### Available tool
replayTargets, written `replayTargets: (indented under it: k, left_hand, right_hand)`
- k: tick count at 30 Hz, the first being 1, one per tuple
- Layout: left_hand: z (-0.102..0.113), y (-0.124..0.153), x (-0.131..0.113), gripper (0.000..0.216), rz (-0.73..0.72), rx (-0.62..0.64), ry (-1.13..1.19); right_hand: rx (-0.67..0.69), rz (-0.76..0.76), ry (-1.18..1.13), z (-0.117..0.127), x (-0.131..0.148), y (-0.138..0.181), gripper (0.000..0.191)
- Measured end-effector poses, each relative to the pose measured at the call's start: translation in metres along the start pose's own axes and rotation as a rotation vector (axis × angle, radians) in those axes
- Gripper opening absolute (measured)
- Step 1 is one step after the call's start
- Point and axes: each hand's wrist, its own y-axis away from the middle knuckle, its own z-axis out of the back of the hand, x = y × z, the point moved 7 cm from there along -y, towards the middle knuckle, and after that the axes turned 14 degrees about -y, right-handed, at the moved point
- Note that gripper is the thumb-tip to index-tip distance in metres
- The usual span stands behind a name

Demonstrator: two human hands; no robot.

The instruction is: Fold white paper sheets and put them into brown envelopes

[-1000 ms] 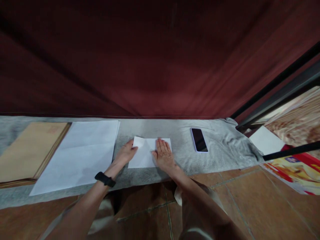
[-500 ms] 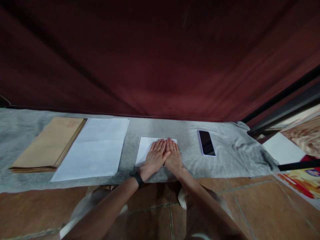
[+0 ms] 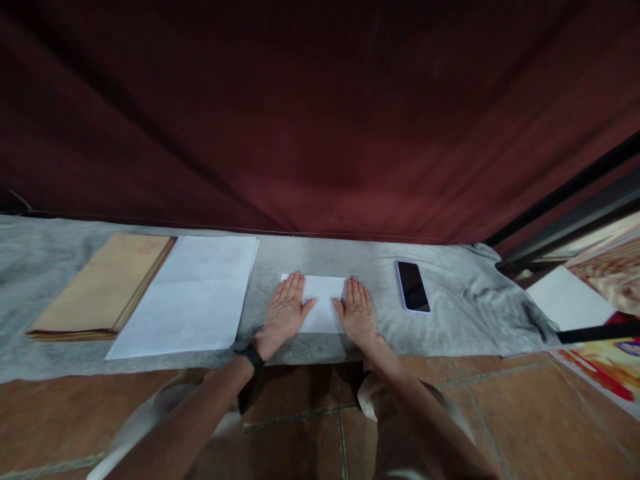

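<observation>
A small white sheet of paper [image 3: 323, 300], perhaps folded, lies flat on the grey cloth in front of me. My left hand [image 3: 285, 308] rests flat over its left side, thumb pointing inward. Over the right edge lies my right hand [image 3: 358, 311], also flat, with its thumb toward the middle. The centre of the paper shows between the two thumbs. Both hands are open and grip nothing. A dark watch [image 3: 249, 354] is on my left wrist.
Large white sheets [image 3: 193, 300] lie to the left, beside a stack of brown envelopes [image 3: 103, 287]. A phone [image 3: 413, 287] in a lilac case lies to the right. Grey cloth [image 3: 465, 300] covers the surface, with a dark red curtain [image 3: 320, 133] behind it.
My hands have slid apart from the middle of the small paper, the left one leftward and the right one slightly rightward. More of the paper's centre is uncovered.
</observation>
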Motion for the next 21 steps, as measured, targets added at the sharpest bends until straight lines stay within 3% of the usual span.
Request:
replayTargets:
  k: [6,14,21]
  left_hand:
    - [0.002,0.003,0.006,0.066,0.008,0.028,-0.015]
    - [0.011,0.003,0.002,0.051,-0.050,0.012,-0.026]
    - [0.010,0.005,0.002,0.052,-0.055,0.001,-0.029]
  right_hand:
    - [-0.001,-0.021,0.005,0.013,0.001,0.000,0.064]
    - [0.144,0.230,-0.178,-0.001,0.065,0.010,0.053]
    - [0.141,0.206,-0.156,-0.003,0.058,0.012,0.053]
